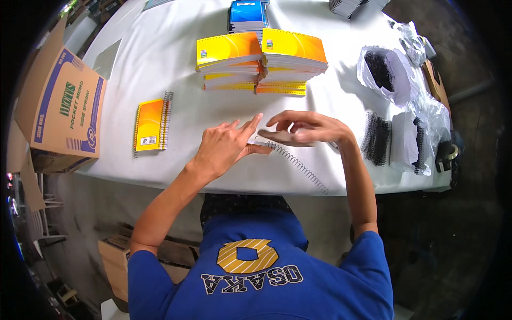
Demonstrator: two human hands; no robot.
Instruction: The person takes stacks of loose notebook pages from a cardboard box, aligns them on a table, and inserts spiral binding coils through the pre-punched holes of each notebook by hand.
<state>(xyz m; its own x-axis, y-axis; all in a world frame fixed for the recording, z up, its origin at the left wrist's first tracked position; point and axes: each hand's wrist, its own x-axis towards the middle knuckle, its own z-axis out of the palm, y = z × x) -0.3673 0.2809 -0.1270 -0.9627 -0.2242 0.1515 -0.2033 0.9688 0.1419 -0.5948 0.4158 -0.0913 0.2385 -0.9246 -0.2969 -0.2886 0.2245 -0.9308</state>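
Note:
My left hand [224,145] and my right hand [305,129] meet at the middle of a white-covered table [176,80]. Between them lies the upper end of a long white spiral binding coil [298,165], which trails toward the table's near edge on the right. The left thumb and fingertips pinch the coil's end. My right hand curls over the same end with its thumb laid across it. Whether a sheet or pad lies under the hands I cannot tell against the white cloth.
Two stacks of yellow-orange spiral notebooks [261,61] stand behind the hands, with blue ones [248,16] further back. A single orange notebook [152,125] lies left. A cardboard box [64,112] sits at the left edge. Black coils [376,138], a plastic bag [386,69] and white pads [405,141] lie right.

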